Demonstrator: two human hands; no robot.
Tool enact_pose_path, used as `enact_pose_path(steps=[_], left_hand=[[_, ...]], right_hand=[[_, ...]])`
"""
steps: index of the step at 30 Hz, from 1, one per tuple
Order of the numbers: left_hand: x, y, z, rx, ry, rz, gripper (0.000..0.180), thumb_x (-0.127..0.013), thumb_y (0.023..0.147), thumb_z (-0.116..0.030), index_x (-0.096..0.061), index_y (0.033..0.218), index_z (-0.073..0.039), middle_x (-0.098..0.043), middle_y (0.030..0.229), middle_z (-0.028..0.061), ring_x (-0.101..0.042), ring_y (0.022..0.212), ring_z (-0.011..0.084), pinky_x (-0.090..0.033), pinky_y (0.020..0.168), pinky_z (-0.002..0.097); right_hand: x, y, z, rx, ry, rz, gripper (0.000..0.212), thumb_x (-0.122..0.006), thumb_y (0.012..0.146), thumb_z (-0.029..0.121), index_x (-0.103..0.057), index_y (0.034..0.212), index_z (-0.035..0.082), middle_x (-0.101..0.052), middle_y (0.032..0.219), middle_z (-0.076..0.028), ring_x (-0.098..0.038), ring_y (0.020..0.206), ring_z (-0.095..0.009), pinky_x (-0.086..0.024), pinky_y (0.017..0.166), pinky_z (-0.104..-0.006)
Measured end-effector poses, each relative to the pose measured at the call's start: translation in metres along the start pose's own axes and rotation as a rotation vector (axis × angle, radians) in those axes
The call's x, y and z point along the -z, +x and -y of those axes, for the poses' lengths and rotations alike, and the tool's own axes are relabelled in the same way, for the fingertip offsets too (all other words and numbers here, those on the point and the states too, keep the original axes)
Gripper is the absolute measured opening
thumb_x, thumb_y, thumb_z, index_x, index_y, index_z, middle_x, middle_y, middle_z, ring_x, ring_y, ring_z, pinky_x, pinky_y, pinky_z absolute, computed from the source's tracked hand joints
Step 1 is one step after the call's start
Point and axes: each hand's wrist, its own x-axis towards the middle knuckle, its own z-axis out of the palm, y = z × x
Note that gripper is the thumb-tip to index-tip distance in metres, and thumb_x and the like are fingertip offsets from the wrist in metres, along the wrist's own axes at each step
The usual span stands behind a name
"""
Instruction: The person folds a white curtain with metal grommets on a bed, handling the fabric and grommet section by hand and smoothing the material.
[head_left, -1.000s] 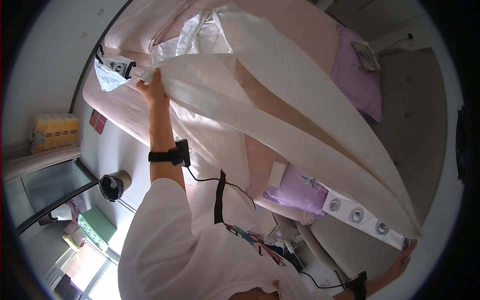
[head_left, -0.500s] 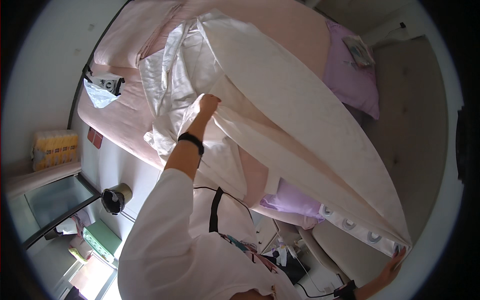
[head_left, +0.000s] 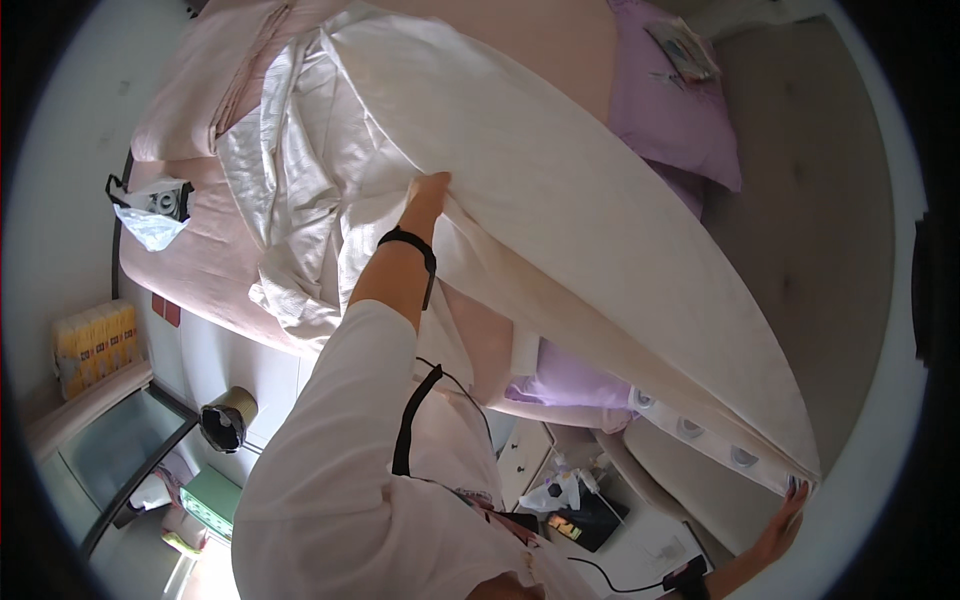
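One white curtain (head_left: pixel 560 180), half bunched on the pink bed (head_left: pixel 215 242), half stretched out to the lower right. Pinched at the ringed end by the right hand (head_left: pixel 782 525). Touched mid-cloth, well apart from that, by the left hand (head_left: pixel 428 197), fingers mostly hidden, so can't really tell if gripping. Near a purple pillow (head_left: pixel 665 110) too.

You are in a bedroom, by all signs in a home: a bed (head_left: pixel 190 262) with pink sheets spreads before you, lilac pillows (head_left: pixel 672 110) lie near a padded headboard (head_left: pixel 800 200), white drawers (head_left: pixel 522 458) stand close by, and a wastebasket (head_left: pixel 240 402) (lined in black) sits on the floor (head_left: pixel 205 355).
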Motion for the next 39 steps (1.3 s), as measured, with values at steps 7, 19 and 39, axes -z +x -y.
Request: enact_pose_path(steps=[7, 19, 39], left_hand=[[0.04, 0.009, 0.01, -0.407, -0.129, 0.047, 0.013, -0.053, 0.064, -0.017, -0.05, 0.064, -0.004, -0.043, 0.058, 0.004, -0.04, 0.053, 0.0144, -0.034, 0.046, 0.0296], [0.155, 0.014, 0.016, -0.058, -0.334, 0.044, 0.013, -0.054, 0.07, -0.011, -0.049, 0.074, 0.0, -0.05, 0.067, 0.0037, -0.047, 0.056, 0.0105, -0.039, 0.049, 0.0213], [-0.052, -0.41, -0.039, -1.636, 0.437, 1.167, 0.062, -0.067, 0.054, -0.026, -0.042, 0.108, -0.008, -0.042, 0.106, 0.0113, -0.037, 0.095, 0.0277, -0.031, 0.08, 0.0341]], right_hand=[[0.003, 0.0, -0.013, 0.119, -0.065, -0.149, 0.04, -0.023, 0.083, 0.009, -0.012, 0.119, -0.004, -0.008, 0.127, -0.013, -0.011, 0.117, -0.019, -0.024, 0.092, -0.0291], [0.004, -0.003, -0.061, -0.009, -0.302, -0.207, 0.025, -0.04, 0.076, 0.0, -0.039, 0.097, -0.012, -0.046, 0.099, -0.022, -0.048, 0.09, -0.028, -0.044, 0.077, -0.0334], [-0.068, -0.074, -0.248, -0.303, -0.685, 0.118, 0.033, -0.045, 0.073, 0.011, -0.037, 0.102, -0.004, -0.048, 0.091, -0.013, -0.052, 0.081, -0.023, -0.049, 0.064, -0.0329]])
